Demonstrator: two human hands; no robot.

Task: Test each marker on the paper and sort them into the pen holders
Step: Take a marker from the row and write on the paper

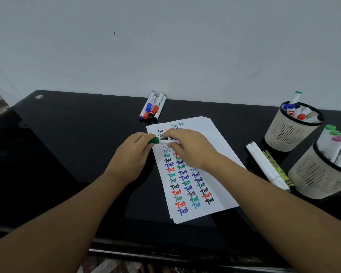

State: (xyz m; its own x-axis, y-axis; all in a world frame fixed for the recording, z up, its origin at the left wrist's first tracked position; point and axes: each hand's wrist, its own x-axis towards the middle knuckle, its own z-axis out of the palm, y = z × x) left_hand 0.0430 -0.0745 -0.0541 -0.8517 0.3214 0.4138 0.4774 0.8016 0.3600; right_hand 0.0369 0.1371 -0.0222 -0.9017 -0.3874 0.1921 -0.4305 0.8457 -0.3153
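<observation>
Grip of right hand [187, 148] hides marker [165, 140] barrel — blurred.

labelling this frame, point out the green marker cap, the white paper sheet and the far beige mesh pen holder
green marker cap [154, 140], head view, cap's middle
white paper sheet [218, 154], head view, blank right part
far beige mesh pen holder [283, 134], head view, slotted wall

"Test", repeated, on paper [215, 146]
</observation>
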